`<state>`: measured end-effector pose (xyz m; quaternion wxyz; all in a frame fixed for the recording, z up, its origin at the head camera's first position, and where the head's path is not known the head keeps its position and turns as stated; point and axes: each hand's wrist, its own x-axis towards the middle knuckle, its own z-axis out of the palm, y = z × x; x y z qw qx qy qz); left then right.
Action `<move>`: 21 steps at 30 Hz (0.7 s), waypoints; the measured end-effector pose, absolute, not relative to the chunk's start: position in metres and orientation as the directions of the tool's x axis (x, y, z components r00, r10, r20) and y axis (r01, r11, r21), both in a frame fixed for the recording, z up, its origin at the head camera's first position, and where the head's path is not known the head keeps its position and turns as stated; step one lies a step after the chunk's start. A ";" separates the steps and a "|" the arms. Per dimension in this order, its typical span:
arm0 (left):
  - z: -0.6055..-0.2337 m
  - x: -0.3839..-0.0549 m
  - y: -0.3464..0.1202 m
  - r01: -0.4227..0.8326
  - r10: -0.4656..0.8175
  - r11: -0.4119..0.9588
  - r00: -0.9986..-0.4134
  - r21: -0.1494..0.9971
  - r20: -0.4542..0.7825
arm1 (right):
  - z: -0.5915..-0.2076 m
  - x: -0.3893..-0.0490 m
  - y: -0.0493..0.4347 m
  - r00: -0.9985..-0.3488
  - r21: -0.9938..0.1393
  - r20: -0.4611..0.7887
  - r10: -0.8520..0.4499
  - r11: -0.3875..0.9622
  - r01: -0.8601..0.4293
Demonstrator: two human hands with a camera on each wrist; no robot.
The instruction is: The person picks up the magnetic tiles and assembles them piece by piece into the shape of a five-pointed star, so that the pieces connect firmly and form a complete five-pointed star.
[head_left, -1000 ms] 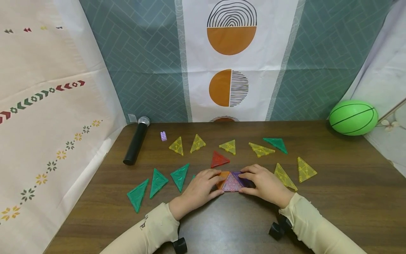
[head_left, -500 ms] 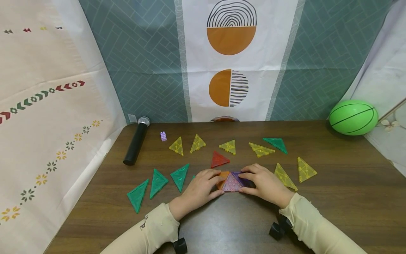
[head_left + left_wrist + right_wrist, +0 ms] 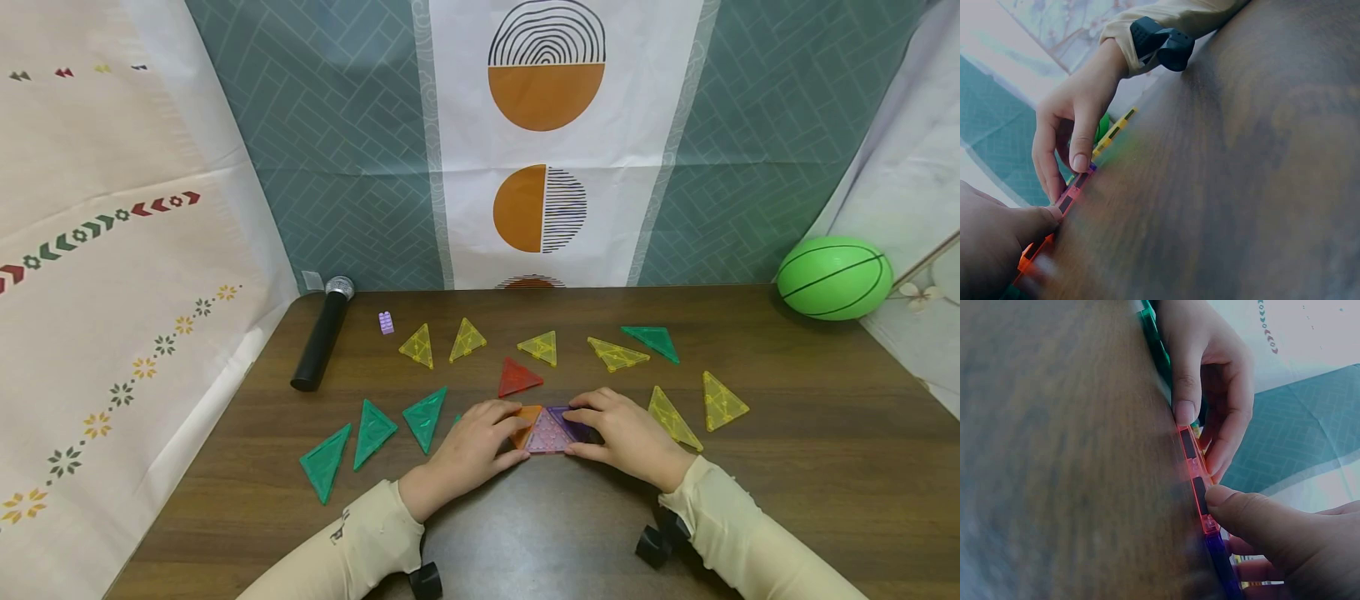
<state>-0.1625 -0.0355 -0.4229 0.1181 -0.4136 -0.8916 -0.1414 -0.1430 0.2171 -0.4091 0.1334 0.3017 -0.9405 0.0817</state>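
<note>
Three triangular magnetic tiles lie edge to edge in a row at the middle of the table: orange (image 3: 529, 415), pink (image 3: 547, 436) and purple (image 3: 581, 430). My left hand (image 3: 476, 442) holds the orange tile, which it partly covers, with the thumb at the near edge and fingers at the far side. From the other end, my right hand (image 3: 628, 435) grips the purple tile the same way. Both thumbs reach the near edge of the pink tile (image 3: 1194, 467) in the right wrist view. Just beyond the row lies a red triangular tile (image 3: 518, 377).
Green triangular tiles (image 3: 377, 433) lie to the left, one partly behind my left hand. Several yellow tiles (image 3: 617, 354) and one green tile spread across the back and right. A microphone (image 3: 322, 342), a small purple block (image 3: 386, 322) and a green ball (image 3: 835, 278) stand farther out.
</note>
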 end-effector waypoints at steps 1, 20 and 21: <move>-0.423 -0.163 -0.035 0.772 0.704 0.617 -0.629 0.154 0.329 | -0.409 -0.143 0.217 -0.782 -0.072 0.300 -0.546 0.805 -0.589; -0.423 -0.163 -0.035 0.766 0.697 0.620 -0.637 0.168 0.330 | -0.409 -0.144 0.219 -0.786 -0.079 0.276 -0.554 0.802 -0.593; -0.423 -0.163 -0.034 0.765 0.696 0.621 -0.638 0.169 0.328 | -0.409 -0.144 0.219 -0.783 -0.079 0.276 -0.557 0.799 -0.596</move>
